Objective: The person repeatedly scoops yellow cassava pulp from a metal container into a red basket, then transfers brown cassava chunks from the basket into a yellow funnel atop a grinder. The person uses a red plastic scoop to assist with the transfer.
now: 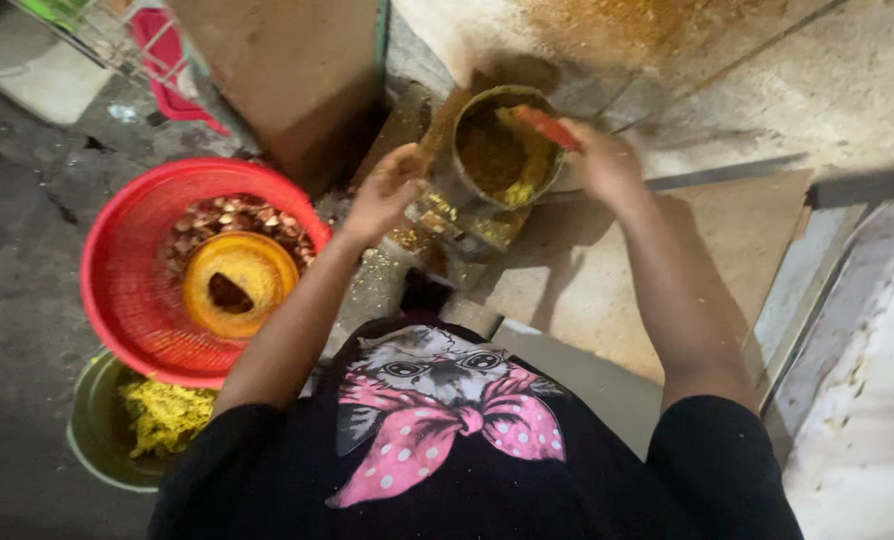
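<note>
Two bare hands: left hand [387,190] and right hand [607,165]. One round metal hopper [502,150] with yellow ground paste inside. One red scraper [547,127], in the right hand. One red mesh basket [132,270]. One yellow bowl [239,283] inside that basket, sitting on a heap of brownish pieces, too many to count. One green basin [97,430] below the basket, with one pile of yellow shreds [167,412]. One red tray [167,60] at the top edge.
</note>
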